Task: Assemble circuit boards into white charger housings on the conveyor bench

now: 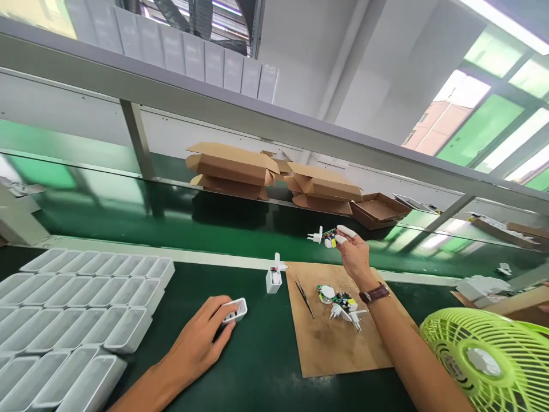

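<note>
Your raised right hand (pixel 354 252) pinches a small green circuit board with a white plug (pixel 325 236) above the cardboard sheet (pixel 334 337). Your left hand (pixel 201 337) rests low on the tabletop (pixel 257 355), fingers curled around a white open casing (pixel 235 311).

fan (pixel 489 357) cut off, tray stack (pixel 64 320) perhaps too
</note>
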`<state>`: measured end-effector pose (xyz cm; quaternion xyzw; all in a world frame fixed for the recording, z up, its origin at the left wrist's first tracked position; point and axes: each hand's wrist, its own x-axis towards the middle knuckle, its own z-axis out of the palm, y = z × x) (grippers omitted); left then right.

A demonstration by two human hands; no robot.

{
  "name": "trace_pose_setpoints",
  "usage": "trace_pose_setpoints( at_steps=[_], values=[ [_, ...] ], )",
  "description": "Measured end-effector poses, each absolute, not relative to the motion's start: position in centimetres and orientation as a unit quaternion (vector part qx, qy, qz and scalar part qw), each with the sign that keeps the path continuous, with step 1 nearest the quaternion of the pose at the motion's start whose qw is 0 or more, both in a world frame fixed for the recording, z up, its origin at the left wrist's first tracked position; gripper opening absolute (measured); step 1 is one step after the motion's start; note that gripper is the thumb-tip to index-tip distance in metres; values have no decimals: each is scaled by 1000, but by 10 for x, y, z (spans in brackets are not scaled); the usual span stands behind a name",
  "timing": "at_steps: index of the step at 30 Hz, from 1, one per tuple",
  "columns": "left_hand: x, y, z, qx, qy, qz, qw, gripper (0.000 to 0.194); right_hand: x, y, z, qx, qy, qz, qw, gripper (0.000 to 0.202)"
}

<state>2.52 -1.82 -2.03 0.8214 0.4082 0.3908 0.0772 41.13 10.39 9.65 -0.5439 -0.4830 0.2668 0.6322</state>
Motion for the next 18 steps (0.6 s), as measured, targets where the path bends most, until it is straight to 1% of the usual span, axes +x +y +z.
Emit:
trace_pose_setpoints(
  at_steps=[1, 3, 4, 5, 6, 7, 8, 9, 11, 12, 13, 14, 17, 18],
  values=[
    [25, -17, -20, 814, 420, 394, 68, 30, 398, 91, 100, -529, -502, 299, 616, 38],
    [23, -15, -20, 799, 449, 395, 57, 37, 369, 62, 102, -509, -557, 377, 537, 30],
    [23, -15, -21, 794, 461, 393, 57, 40, 354, 47, 101, -493, -600, 422, 467, 23],
    [22, -14, -22, 789, 470, 391, 59, 42, 339, 34, 99, -466, -658, 462, 370, 18],
    [22, -14, -23, 785, 476, 391, 63, 44, 325, 23, 96, -430, -712, 483, 274, 20],
    [22, -14, -23, 782, 480, 391, 69, 45, 312, 14, 93, -388, -760, 485, 192, 27],
    [22, -13, -24, 779, 484, 391, 77, 45, 299, 9, 89, -349, -801, 466, 138, 36],
    [22, -13, -24, 775, 488, 392, 86, 45, 288, 6, 86, -324, -833, 431, 123, 43],
    [22, -13, -23, 768, 495, 393, 103, 46, 272, 5, 83, -322, -870, 338, 156, 54],
    [22, -13, -22, 766, 497, 393, 111, 46, 266, 5, 83, -345, -875, 288, 179, 55],
    [22, -14, -21, 763, 499, 393, 119, 47, 261, 4, 84, -379, -873, 242, 191, 52],
    [23, -14, -20, 762, 502, 391, 126, 49, 258, 2, 85, -418, -868, 203, 177, 45],
    [24, -16, -16, 755, 515, 379, 145, 52, 250, -17, 83, -504, -852, 130, 54, 16],
    [24, -16, -15, 753, 519, 375, 150, 52, 248, -25, 80, -515, -849, 120, 16, 11]
  ],
)
